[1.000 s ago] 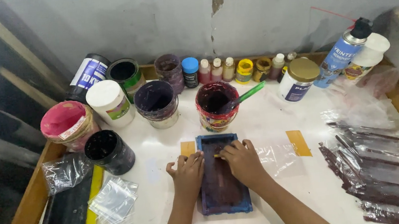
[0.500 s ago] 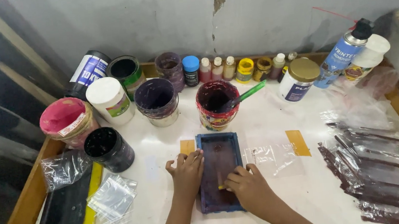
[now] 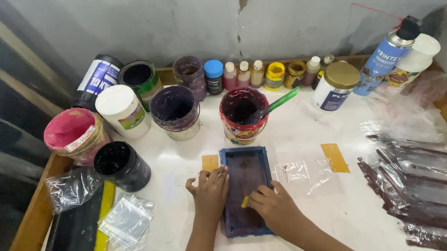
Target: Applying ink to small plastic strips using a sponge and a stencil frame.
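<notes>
A small blue-framed printing screen with dark purple ink lies flat on the white table. My left hand presses on the frame's left edge, fingers spread over it. My right hand rests on the screen's lower right part, closed on a small yellow squeegee whose tip shows at the fingertips. A clear plastic pouch lies under the frame's right side, between two yellow tape marks.
Behind the screen stands an ink tub with a green stick, flanked by several open paint cans and small bottles along the wall. A spray can is at the back right. Printed pouches lie right, blank pouches left.
My right hand has slid from the top of the screen down toward its near end. My left hand has stayed on the frame's left edge.
</notes>
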